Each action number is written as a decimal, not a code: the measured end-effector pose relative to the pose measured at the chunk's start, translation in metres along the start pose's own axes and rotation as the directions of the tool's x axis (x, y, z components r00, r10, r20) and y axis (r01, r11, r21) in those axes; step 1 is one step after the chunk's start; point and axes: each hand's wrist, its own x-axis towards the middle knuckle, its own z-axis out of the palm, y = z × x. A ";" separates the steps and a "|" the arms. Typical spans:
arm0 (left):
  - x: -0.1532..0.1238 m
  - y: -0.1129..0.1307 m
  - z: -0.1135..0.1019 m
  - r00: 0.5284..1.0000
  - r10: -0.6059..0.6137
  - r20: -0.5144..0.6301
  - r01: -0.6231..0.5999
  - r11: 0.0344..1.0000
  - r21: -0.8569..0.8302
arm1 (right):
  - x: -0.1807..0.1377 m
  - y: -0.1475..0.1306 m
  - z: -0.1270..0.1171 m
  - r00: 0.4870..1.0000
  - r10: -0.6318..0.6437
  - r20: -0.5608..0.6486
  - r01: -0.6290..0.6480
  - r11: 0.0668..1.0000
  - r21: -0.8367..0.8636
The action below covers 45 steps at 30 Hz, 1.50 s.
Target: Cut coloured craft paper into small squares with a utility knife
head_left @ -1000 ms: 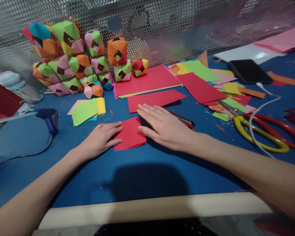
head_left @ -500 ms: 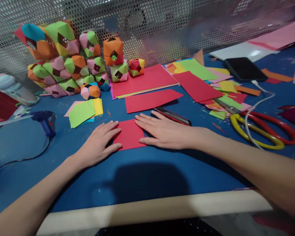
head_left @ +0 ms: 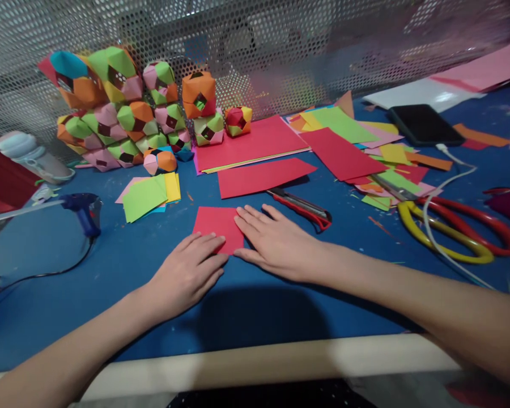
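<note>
A small red paper square [head_left: 216,225] lies flat on the blue table [head_left: 255,306]. My left hand [head_left: 188,273] rests palm down with fingers stretched onto the square's near left corner. My right hand [head_left: 276,242] lies flat beside it, fingertips on the square's right edge. Both hands are open and press the paper down. A red utility knife [head_left: 302,207] lies just beyond my right hand. A longer red strip [head_left: 263,175] sits behind the square.
Stacked paper balls [head_left: 127,116] line the mesh wall at back left. A small stack of green and yellow squares [head_left: 148,194], a blue glue gun [head_left: 81,209], a red sheet stack [head_left: 250,141], scattered coloured paper [head_left: 357,136], scissors [head_left: 454,232], a phone [head_left: 425,124] with cable surround the hands.
Both hands have slid toward me along the red square. The left hand shifted from the square's left side to its near corner; the right hand drew back from over it to its right edge.
</note>
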 end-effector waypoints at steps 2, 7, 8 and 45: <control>0.001 0.001 0.000 1.000 -0.002 0.000 0.002 1.000 0.008 | -0.002 -0.008 -0.008 0.999 0.029 -0.017 -0.029 1.000 -0.002; 0.000 -0.010 0.000 0.994 -0.097 0.048 0.096 0.995 0.021 | -0.008 0.016 -0.045 0.990 0.090 -0.113 -0.098 0.993 -0.067; -0.001 -0.015 -0.001 0.991 -0.120 0.056 0.119 0.992 0.031 | -0.009 0.026 -0.051 0.984 0.135 -0.117 -0.148 0.982 -0.114; 0.020 0.033 -0.001 0.995 -0.030 0.092 0.036 0.998 -0.057 | -0.015 0.008 0.005 0.930 -0.278 -0.241 0.294 0.955 0.033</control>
